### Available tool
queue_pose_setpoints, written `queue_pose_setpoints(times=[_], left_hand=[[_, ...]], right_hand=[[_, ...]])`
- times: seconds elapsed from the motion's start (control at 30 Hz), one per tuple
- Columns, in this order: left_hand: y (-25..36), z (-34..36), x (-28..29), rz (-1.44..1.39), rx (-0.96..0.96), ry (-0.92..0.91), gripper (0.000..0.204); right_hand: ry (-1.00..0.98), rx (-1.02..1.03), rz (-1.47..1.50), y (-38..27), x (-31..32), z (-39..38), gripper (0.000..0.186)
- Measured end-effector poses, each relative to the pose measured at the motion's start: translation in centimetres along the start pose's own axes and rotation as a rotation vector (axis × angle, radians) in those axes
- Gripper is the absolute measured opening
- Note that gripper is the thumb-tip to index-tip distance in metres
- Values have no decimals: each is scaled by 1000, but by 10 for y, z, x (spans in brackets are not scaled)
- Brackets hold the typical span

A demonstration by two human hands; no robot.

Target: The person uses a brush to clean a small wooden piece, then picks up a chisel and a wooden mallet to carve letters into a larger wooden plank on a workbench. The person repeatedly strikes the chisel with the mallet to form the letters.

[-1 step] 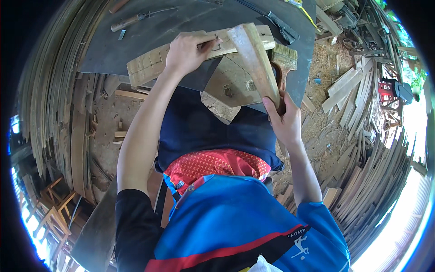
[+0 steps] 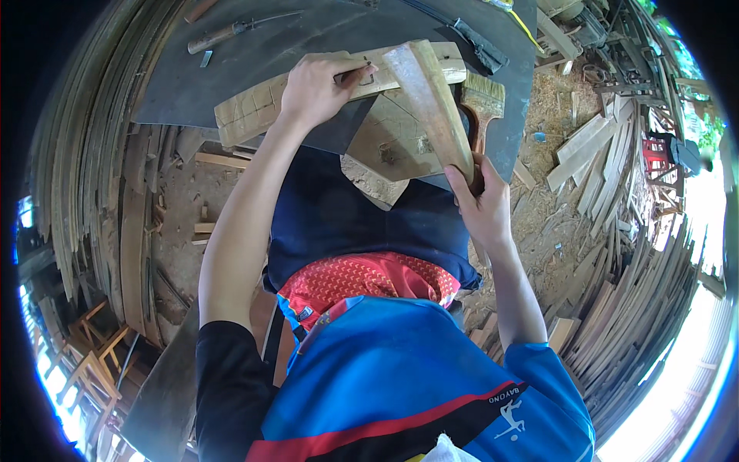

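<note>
In my right hand (image 2: 483, 202) is the near end of a thick, tapered wooden bar (image 2: 433, 104), its wide end raised over a curved piece of wood (image 2: 250, 112). My left hand (image 2: 314, 88) rests on that curved piece, fingers pinched together. A small dark tip shows at the fingertips, beside marks cut into the wood; what they hold is too hidden to name. Under the curved piece lies a flat angular board (image 2: 377, 142) with its near corner over my lap. A wide brush (image 2: 483, 104) with a wooden handle lies just right of the bar.
The dark tabletop (image 2: 308, 35) carries a wooden-handled tool (image 2: 219, 37) at the far left and a black-handled tool (image 2: 481, 46) at the far right. A yellow tape (image 2: 523, 23) hangs over its edge. Timber stacks (image 2: 631, 308) stand on both sides; shavings cover the floor.
The wooden bar and the curved piece have shifted very slightly to the left. Both hands keep their grip.
</note>
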State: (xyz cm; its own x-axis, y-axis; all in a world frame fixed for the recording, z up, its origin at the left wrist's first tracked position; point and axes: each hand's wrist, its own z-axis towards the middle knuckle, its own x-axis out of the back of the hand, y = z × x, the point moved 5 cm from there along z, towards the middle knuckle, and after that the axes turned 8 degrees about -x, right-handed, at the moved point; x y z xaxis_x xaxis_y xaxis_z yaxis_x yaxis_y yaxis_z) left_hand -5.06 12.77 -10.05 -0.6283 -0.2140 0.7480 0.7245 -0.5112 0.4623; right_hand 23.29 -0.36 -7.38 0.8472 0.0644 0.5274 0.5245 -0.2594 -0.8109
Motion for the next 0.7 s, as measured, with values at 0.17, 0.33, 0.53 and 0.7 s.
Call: queue_pose_setpoints(times=[0.17,0.33,0.53,0.7], left_hand=[[0,-1,-6,79,-83,11,26],[-4,-4,-9,101,-82,-12,25],[2,-4,-6,130,-119,-42,21],[5,-9,-1,124,-170,29,17]], right_hand=[[-19,-17,-67,0,-1,0,41],[-23,20,-84,-4,0,3,41],[61,236,-143,-16,-3,3,43],[-1,219,-351,-16,-4,7,46]])
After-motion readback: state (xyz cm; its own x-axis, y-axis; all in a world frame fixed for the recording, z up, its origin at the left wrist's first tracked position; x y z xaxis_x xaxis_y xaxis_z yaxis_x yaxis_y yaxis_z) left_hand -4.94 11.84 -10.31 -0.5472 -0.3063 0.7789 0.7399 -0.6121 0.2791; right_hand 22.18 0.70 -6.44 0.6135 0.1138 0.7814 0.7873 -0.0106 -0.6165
